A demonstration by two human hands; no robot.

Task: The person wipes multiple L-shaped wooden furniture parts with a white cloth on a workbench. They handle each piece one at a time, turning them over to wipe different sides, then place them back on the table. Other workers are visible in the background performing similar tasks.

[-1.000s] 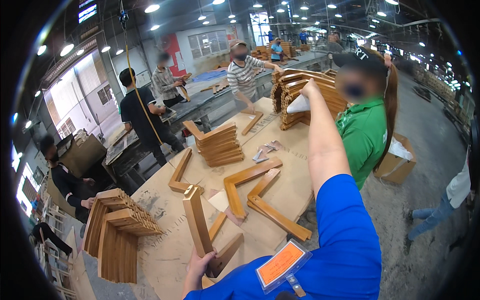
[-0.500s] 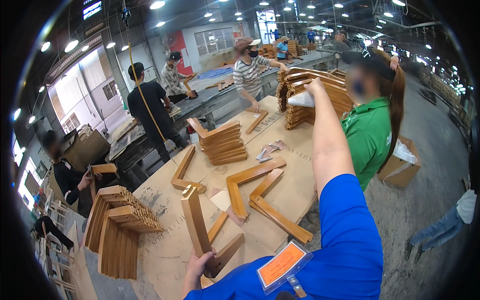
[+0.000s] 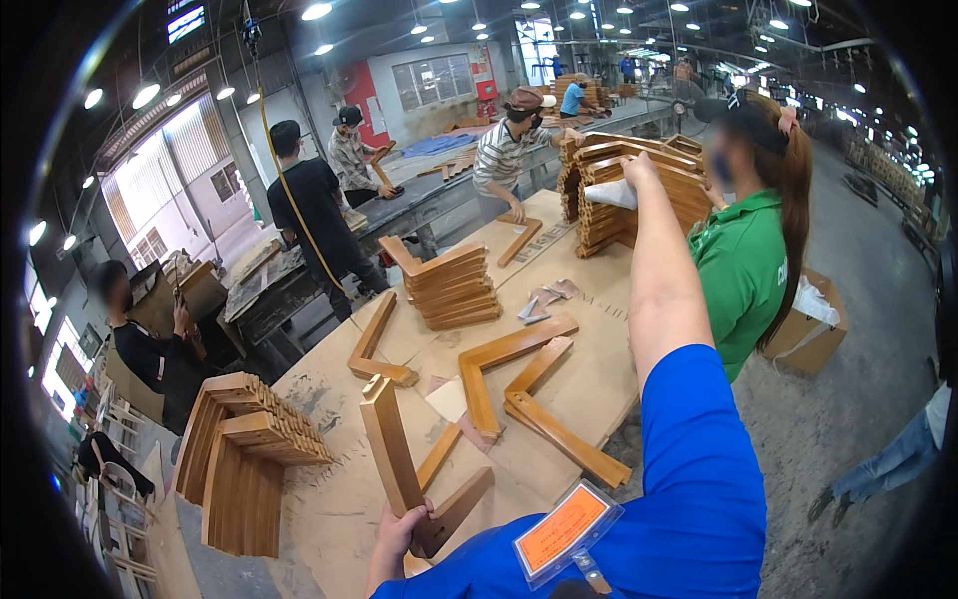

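My left hand [image 3: 397, 532] is closed round the corner of an L-shaped wooden frame piece [image 3: 392, 444], one arm of it standing upright near my body. My right arm reaches far across the table to the tall stack of angled wooden pieces [image 3: 659, 190]. There my right hand [image 3: 642, 172] is closed at the stack's near face, just above a white sheet [image 3: 611, 194]; whatever its fingers hold, if anything, is hidden. In front of me lie more L-shaped pieces [image 3: 481, 394], and a low stack [image 3: 442, 285] sits beyond them.
A large stack of wooden pieces [image 3: 244, 489] stands at the table's left edge. Sandpaper scraps [image 3: 549, 297] lie on the cardboard-covered table [image 3: 549, 469]. A person in green [image 3: 743, 260] stands close on my right; one in stripes [image 3: 504, 160] works across the table. A cardboard box [image 3: 813, 334] is on the floor.
My right hand has shifted slightly at the stack. The person in stripes has lowered their head toward the table. The person at far left has turned, with the wooden piece less visible. My left hand keeps its grip.
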